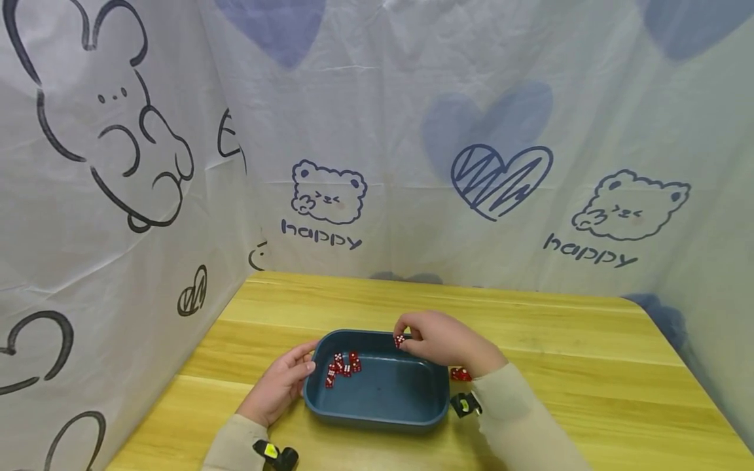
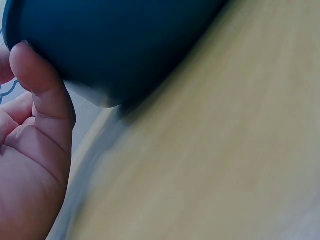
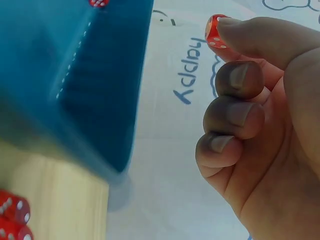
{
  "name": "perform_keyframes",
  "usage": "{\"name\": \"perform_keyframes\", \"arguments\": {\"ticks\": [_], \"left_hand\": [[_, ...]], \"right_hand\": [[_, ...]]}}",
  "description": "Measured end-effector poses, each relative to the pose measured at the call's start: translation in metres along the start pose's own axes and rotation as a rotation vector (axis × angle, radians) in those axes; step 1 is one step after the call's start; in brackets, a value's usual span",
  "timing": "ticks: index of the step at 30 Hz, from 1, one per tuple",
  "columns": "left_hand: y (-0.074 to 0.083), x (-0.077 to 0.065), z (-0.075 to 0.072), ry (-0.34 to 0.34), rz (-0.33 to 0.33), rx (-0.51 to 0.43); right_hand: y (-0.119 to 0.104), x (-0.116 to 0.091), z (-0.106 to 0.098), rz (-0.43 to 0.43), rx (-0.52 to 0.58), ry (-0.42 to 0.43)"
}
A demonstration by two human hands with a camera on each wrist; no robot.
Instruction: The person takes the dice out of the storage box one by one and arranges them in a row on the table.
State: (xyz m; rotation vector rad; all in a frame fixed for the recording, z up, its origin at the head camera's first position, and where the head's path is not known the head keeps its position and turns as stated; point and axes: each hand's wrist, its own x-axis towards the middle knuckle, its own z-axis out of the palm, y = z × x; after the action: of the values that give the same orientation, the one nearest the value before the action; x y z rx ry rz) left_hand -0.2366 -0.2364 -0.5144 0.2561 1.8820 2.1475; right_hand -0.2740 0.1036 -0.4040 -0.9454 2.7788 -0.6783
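A dark blue rectangular tray [image 1: 383, 418] stands on the table in front of me. Several red dice [image 1: 347, 370] with white dots lie in its left part. My left hand [image 1: 283, 383] holds the tray's left end, thumb at the rim; the left wrist view shows the thumb [image 2: 37, 75] against the tray's wall. Over the tray's far right rim, my right hand [image 1: 444, 339] pinches one red die [image 3: 218, 33] between thumb and index finger, the other fingers curled in. More red dice [image 1: 461, 374] lie on the table just right of the tray, partly behind the right wrist.
The yellow wood-grain table [image 1: 589, 366] reaches back to a white cloth [image 1: 406, 242] printed with hearts, bears and "happy". Another cloth side [image 1: 118, 275] hangs along the left. Black wrist cameras sit on both sleeves, the right one [image 1: 465, 404] close to the tray's right end.
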Motion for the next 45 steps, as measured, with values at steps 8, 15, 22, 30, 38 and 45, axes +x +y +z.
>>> {"name": "perform_keyframes", "arguments": {"ticks": [8,15,22,30,38,45], "left_hand": [[0.001,0.0,0.0,-0.001,-0.003,-0.005],[0.0,0.001,0.0,0.007,-0.011,-0.001],[0.0,0.002,0.0,0.011,-0.01,-0.004],[-0.002,0.003,0.0,0.01,0.002,0.002],[-0.001,0.003,0.002,0.019,0.007,0.005],[-0.001,0.001,0.001,0.021,-0.001,0.012]], "right_hand": [[0.018,-0.018,-0.001,0.024,0.014,0.025],[0.032,-0.037,-0.005,0.06,0.005,0.063],[0.047,-0.054,-0.008,0.089,0.029,0.114],[0.067,-0.073,-0.002,0.125,0.08,0.144],[0.101,-0.096,0.002,0.186,0.11,0.183],[0.126,-0.113,0.006,0.254,0.146,0.173]]}}
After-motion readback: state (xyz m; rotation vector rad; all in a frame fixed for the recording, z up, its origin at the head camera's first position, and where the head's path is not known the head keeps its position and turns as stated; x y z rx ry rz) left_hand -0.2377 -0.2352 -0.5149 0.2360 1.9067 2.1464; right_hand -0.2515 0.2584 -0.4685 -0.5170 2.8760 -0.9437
